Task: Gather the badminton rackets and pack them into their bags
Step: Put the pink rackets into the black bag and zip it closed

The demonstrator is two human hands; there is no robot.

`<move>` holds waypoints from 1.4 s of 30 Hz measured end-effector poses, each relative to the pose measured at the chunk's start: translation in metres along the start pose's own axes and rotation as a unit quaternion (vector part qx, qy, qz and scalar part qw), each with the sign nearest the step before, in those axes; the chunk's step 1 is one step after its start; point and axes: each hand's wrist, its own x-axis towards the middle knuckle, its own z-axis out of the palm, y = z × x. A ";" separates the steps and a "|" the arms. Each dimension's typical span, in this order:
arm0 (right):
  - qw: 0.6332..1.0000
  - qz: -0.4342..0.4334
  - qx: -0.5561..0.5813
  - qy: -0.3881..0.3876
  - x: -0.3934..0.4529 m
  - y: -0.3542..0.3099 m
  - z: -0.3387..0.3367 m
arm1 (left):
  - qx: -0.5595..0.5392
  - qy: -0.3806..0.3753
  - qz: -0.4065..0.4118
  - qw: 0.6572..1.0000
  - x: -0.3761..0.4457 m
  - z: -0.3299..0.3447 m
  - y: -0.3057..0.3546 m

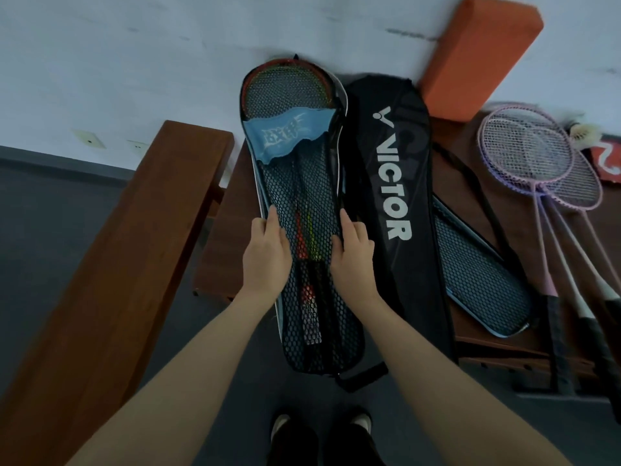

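- Mesh bag point(304, 210): lies lengthwise on the worktop point(218, 237), head end at 12 o'clock; soft netting, likely limp and light, so it should sag unless supported along both edges.
- Red and yellow rackets point(304, 235): already inside the mesh bag; stiff frames, probably light, strings fragile.
- Left hand point(267, 250): fingers partly curled, pinching the bag's edge at 9 o'clock.
- Right hand point(351, 252): fingers partly curled, holding the opposite edge at 3 o'clock.
- Black VICTOR bag point(391, 183): just beside, at 3 o'clock; soft fabric.
- Pink rackets point(537, 163): unpacked, farther toward 3 o'clock; best taken by the handles.
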 end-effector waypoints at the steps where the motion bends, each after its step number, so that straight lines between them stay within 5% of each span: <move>1: 0.999 0.007 -0.030 -0.011 0.008 0.002 0.003 | 0.038 -0.016 -0.006 0.999 0.006 0.001 -0.002; 5: 0.979 0.062 -0.154 -0.115 0.017 0.011 0.007 | 0.209 -0.110 -0.037 0.971 0.014 0.004 -0.013; 12: 0.990 0.065 -0.075 -0.103 0.000 0.023 -0.022 | 0.183 -0.067 0.055 0.979 0.001 0.001 0.001; 21: 0.983 0.171 -0.056 -0.046 0.002 0.112 -0.091 | 0.123 -0.104 0.132 0.978 0.004 0.039 0.092; 26: 0.970 0.215 -0.065 -0.089 0.041 0.164 -0.109 | 0.140 -0.134 0.134 0.972 0.019 0.089 0.133; 30: 0.973 0.152 -0.093 -0.147 0.061 0.184 -0.102 | 0.148 -0.146 0.076 0.975 0.031 0.121 0.151; 35: 0.974 0.163 0.027 -0.157 0.073 0.193 -0.088 | 0.194 -0.187 -0.016 0.963 0.034 0.140 0.152; 38: 0.972 0.131 0.135 -0.140 0.074 0.194 -0.091 | 0.196 -0.159 0.009 0.968 0.034 0.143 0.152; 42: 0.986 0.081 0.133 -0.056 0.078 0.197 -0.110 | 0.150 -0.153 0.020 0.977 0.037 0.151 0.159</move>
